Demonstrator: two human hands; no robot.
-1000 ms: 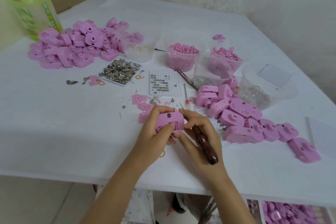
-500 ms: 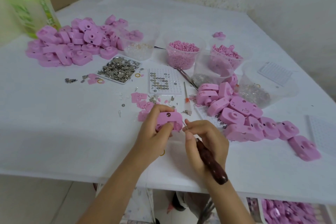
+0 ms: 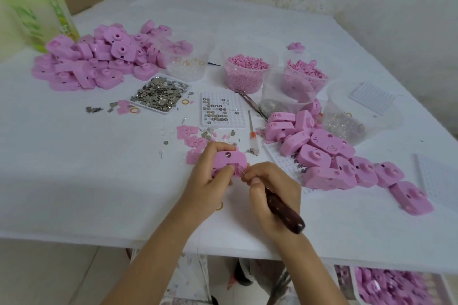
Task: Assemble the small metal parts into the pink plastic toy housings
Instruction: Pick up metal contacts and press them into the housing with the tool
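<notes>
Head view, wide white counter [image 3: 74, 181]. Centre foreground: left hand [image 3: 210, 176] w/ grip closed around a pink plastic toy housing [image 3: 229, 160], held just above the counter near its front edge; thumb lies across the housing's lower face, a small round metal part showing on its upper face. Right hand [image 3: 270, 188] w/ grip clenched on a dark reddish-brown wooden-handled pick tool [image 3: 285, 210]; handle runs back toward the wrist, thin metal tip meets the slot on the housing's lower edge, beside the left thumb. Whether a metal part sits at the tip: cannot tell, too small. Rear left: loose heap of pink housings [image 3: 99, 57], next to a blurred green-and-white plastic bottle [image 3: 37, 7]. Right of hands: second group of pink housings [image 3: 334, 156], strung diagonally toward the counter's right side, some resting on a white perforated plastic grid [image 3: 280, 158]. Mid-counter: shallow white tray of small silver metal parts [image 3: 161, 93]; beside it a white pegboard tray [image 3: 221, 109] holding rows of small round metal pieces. Behind: clear plastic tub of small pink pellets [image 3: 247, 72], clear tub of pink plastic pieces [image 3: 307, 74], clear tub of transparent bits [image 3: 186, 64]. A thin orange-collared tool [image 3: 251, 129] lies flat betw. the pegboard tray and the right-hand housings. Scattered pink scraps & tiny metal bits lie just beyond the hands.
</notes>
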